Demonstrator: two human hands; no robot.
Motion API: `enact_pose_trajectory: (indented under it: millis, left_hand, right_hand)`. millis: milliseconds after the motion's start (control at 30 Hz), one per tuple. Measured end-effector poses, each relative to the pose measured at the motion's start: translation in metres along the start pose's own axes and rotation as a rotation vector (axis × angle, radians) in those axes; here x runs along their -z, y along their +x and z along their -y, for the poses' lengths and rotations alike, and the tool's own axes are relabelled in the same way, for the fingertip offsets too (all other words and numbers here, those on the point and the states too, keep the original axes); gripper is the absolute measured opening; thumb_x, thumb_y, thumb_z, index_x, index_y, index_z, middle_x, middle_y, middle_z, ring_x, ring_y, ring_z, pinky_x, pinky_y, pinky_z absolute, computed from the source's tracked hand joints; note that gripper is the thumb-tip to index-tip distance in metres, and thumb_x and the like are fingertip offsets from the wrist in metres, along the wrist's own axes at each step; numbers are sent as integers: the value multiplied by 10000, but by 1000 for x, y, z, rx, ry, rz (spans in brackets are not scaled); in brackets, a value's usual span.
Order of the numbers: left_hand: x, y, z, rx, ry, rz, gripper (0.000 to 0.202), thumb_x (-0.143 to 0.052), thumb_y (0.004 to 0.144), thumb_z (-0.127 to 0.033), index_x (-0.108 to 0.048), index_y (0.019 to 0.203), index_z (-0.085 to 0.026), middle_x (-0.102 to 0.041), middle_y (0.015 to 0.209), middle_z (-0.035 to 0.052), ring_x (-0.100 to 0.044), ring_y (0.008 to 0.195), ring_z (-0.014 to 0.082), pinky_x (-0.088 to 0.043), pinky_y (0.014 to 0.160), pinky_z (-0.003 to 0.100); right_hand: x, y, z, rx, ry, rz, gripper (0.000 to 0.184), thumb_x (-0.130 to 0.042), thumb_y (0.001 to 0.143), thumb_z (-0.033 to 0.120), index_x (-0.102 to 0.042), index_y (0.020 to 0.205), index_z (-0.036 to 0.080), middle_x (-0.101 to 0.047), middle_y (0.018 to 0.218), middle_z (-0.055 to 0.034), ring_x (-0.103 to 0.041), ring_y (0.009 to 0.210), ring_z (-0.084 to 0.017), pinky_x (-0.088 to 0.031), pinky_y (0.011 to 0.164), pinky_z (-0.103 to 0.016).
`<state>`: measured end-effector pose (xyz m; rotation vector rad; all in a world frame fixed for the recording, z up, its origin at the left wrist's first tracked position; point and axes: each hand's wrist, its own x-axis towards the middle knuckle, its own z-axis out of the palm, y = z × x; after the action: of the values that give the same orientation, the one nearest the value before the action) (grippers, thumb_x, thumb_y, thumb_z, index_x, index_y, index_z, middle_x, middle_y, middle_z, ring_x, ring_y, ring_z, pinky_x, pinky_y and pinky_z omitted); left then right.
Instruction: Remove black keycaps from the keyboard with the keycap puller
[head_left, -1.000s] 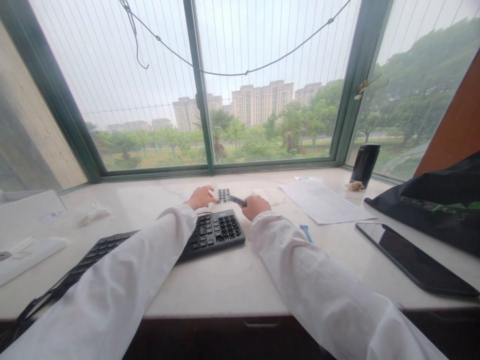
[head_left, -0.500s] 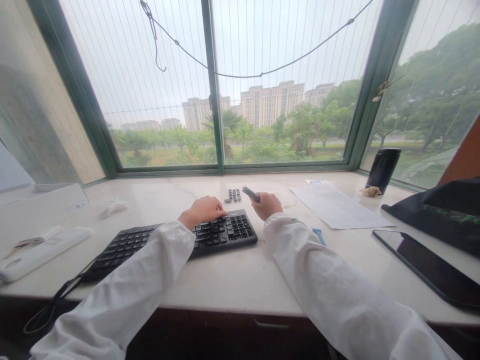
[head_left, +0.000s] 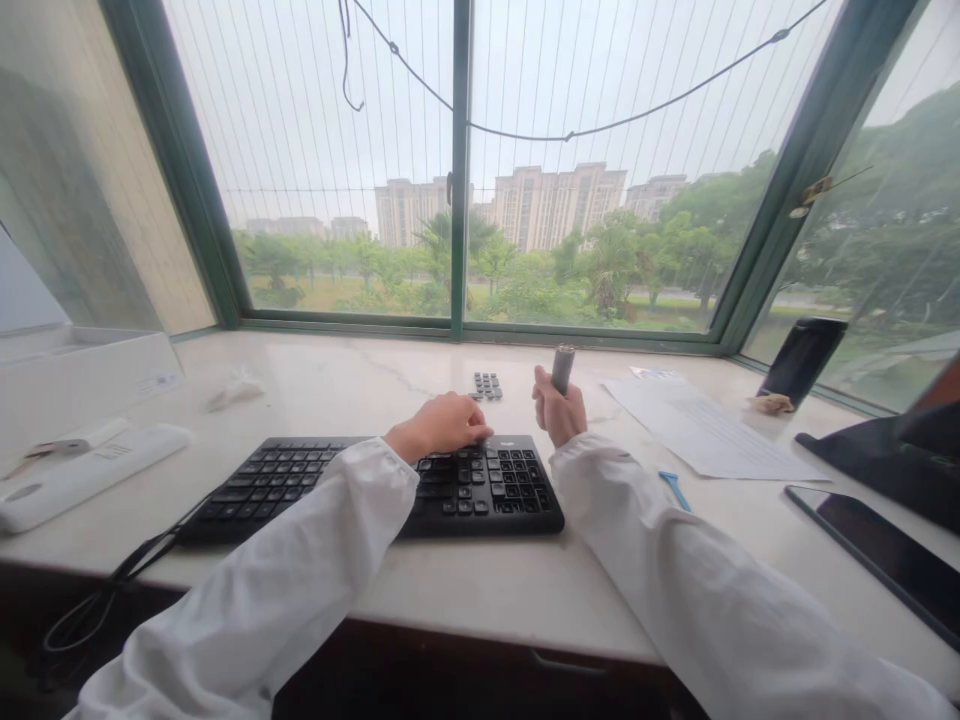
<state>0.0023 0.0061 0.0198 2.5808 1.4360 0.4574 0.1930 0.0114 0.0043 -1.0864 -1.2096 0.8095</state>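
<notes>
A black keyboard (head_left: 300, 500) lies on the white tabletop, with bare switch sockets where the number-pad keycaps are off. My left hand (head_left: 442, 425) is closed at its back edge, thumb and fingers gripping near the middle right. My right hand (head_left: 561, 408) is raised just behind the keyboard's right end, fist wrapped round a short dark grey cylindrical tool (head_left: 562, 368) held upright. The tool's lower part is hidden in the fist. Loose keycaps (head_left: 487, 386) sit in rows behind the keyboard, between both hands.
To the right lie a blue plastic tool (head_left: 674, 490), printed paper (head_left: 697, 430), a phone (head_left: 885, 550) and a dark bag (head_left: 892, 470); a black can (head_left: 802, 358) stands near the window. Crumpled tissue (head_left: 236, 389), a white box (head_left: 90, 380) and a white case (head_left: 97, 480) are left.
The tool in my right hand has swung from pointing left to upright. The keyboard has turned from slanted to nearly straight, with my left hand still on its back edge. The view has shifted.
</notes>
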Motion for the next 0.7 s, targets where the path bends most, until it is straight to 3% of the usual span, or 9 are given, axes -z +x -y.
enact_pose_trajectory:
  millis: [67, 167, 400, 700]
  left_hand:
    - [3, -3, 2, -61, -78, 8, 249, -628, 765, -427, -766, 838, -233, -729, 834, 36, -626, 757, 193, -427, 720, 269]
    - [6, -6, 6, -139, -218, 81, 221, -694, 711, -403, -773, 818, -227, -732, 804, 25, -632, 780, 179, -432, 770, 249]
    - [1, -8, 5, -148, -306, 121, 264, -744, 652, -392, -780, 843, -213, -736, 775, 28, -644, 734, 166, -445, 705, 236]
    - [-3, -5, 8, -11, -432, 186, 325, -753, 609, -384, -779, 869, -190, -736, 783, 22, -640, 774, 178, -442, 718, 236]
  right_hand:
    - [-8, -6, 0, -67, 285, 102, 459, -565, 789, 569, -371, 559, 223, -229, 367, 103, -173, 318, -59, -151, 329, -218]
    - [-20, -16, 1, -113, 485, 217, 499, -582, 803, 547, -310, 540, 222, -181, 368, 113, -146, 313, -45, -116, 323, -204]
    - [-37, -28, -4, -137, 455, 113, 524, -592, 797, 568, -287, 549, 221, -199, 378, 110, -164, 316, -40, -131, 313, -199]
    - [-41, -31, -10, -173, 431, 151, 543, -576, 794, 599, -261, 558, 224, -171, 391, 113, -162, 324, -41, -152, 320, -201]
